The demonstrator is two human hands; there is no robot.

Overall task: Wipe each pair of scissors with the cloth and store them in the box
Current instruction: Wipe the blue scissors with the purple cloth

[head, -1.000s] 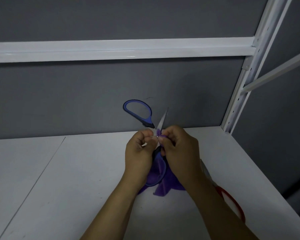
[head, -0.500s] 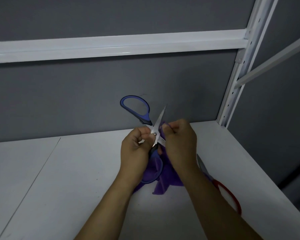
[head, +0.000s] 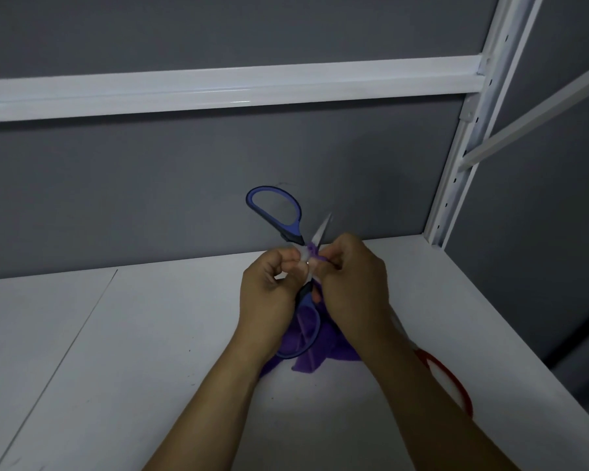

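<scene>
- My left hand is curled tight on the blue-handled scissors, gripping them near the pivot and holding them up off the shelf.
- My right hand pinches the purple cloth against the metal just beside that pivot. The rest of the cloth hangs loose below my hands.
- The scissors are spread open: one handle loop stands up and away from me, the other hangs low between my wrists in front of the cloth, and one bare blade points up past my knuckles.
- I judge this to be the wiping step, with the cloth at the root of the blade.
- To do it well, I should keep the cloth folded over both flat faces and draw it from the pivot out towards the tip. My fingertips belong on the flats behind cloth, never along the edge.
- My left grip must stay firm so the open blades cannot swing shut on my right fingers.
- A second pair, the red-handled scissors, lies on the white shelf, partly hidden under my right forearm; it looks not yet wiped.
- The box is not in view, so storing comes later and I cannot say where it sits.
- Behind the shelf stands a grey back wall.
</scene>
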